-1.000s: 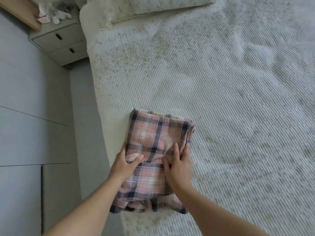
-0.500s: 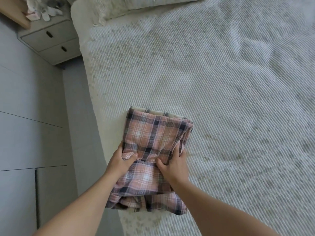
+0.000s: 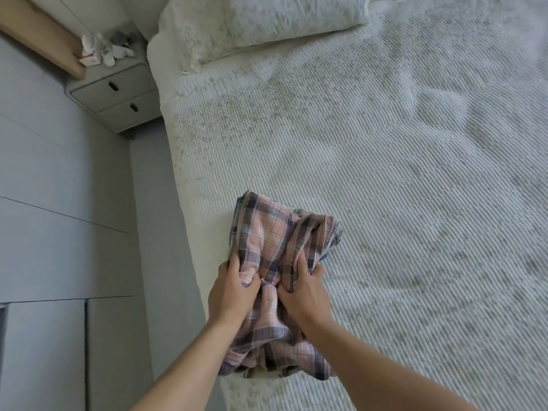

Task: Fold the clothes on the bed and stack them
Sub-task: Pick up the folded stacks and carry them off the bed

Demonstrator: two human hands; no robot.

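A pink and navy plaid garment (image 3: 268, 235) lies folded near the left edge of the bed (image 3: 385, 173). My left hand (image 3: 229, 289) grips its left side, thumb on top and fingers tucked under the cloth. My right hand (image 3: 305, 292) grips the middle-right of it, fingers dug into a bunched fold. The far half of the garment is lifted and creased between my hands. Its near end hangs flat toward the bed's edge under my forearms.
White ribbed bedspread covers the bed; a pillow (image 3: 293, 16) lies at the head. A grey two-drawer nightstand (image 3: 118, 96) with small items on top stands at the left by the bed. Grey cabinet fronts (image 3: 44, 232) line the narrow floor strip.
Both hands went from lying flat on the garment to gripping it. The far half has bunched up and lifted off the bed. The camera view has shifted.
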